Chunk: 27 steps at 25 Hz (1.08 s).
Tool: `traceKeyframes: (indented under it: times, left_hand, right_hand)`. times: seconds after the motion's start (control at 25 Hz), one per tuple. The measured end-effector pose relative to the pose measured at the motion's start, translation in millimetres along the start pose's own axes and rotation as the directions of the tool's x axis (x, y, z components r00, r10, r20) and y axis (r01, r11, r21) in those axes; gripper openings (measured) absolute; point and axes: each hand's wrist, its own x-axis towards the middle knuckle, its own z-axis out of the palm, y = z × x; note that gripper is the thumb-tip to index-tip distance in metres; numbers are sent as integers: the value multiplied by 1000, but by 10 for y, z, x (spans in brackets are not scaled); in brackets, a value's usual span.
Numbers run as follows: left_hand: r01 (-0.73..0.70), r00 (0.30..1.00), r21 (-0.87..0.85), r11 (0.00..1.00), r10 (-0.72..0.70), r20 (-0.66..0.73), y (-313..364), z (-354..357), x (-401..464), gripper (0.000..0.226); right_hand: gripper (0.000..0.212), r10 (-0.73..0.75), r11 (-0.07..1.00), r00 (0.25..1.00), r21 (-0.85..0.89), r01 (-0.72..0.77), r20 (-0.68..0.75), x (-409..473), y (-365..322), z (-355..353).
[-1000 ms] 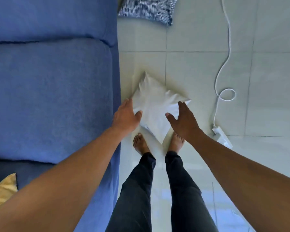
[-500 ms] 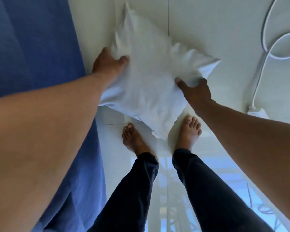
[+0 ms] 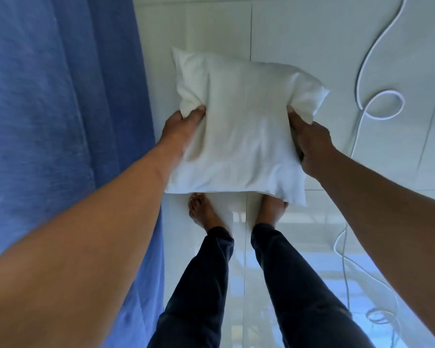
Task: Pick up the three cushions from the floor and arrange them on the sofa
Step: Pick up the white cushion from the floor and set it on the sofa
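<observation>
We've got the cushion (image 3: 241, 136) pinched w/ both hands, left (image 3: 180, 129) & right (image 3: 312, 146); sofa (image 3: 60, 109) lies left, nearer our left hand.

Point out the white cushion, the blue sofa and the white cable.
white cushion (image 3: 241, 136), head view, middle of its top face.
blue sofa (image 3: 60, 109), head view, fabric at the left of the picture.
white cable (image 3: 384, 106), head view, on its loop lying on the floor tiles.
</observation>
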Motion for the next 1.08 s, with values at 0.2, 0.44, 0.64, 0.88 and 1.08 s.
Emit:
traceKeyframes:
  times: [0.2, 0.44, 0.64, 0.88, 1.08]
  left_hand:
    - [-39, 999, -114, 993, 37, -18, 409, -422, -1235, 80]
    - [-122, 991, -266, 956, 104, -83, 897, -1209, -2666, 54]
    - [-243, 965, -355, 903, 188, -183, 1034, -1637, -3619, 53]
    - [-365, 922, -459, 810, 246, -299, 1045, -1958, -4330, 26]
    - [-394, 906, -583, 710, 193, -377, 956, -2335, -4440, 29]
  right_hand:
    - [49, -119, 992, 991, -44, 122, 65, -1184, -724, -341]
    - [35, -303, 951, 938, -5, 308, 168, -2552, -1419, -551]
    - [61, -391, 915, 875, 18, 403, 285, -3367, -1715, -639]
    - [59, -446, 871, 809, -24, 491, 383, -4039, -2039, -549]
    - [56, -493, 811, 719, -41, 584, 489, -4393, -2322, -152]
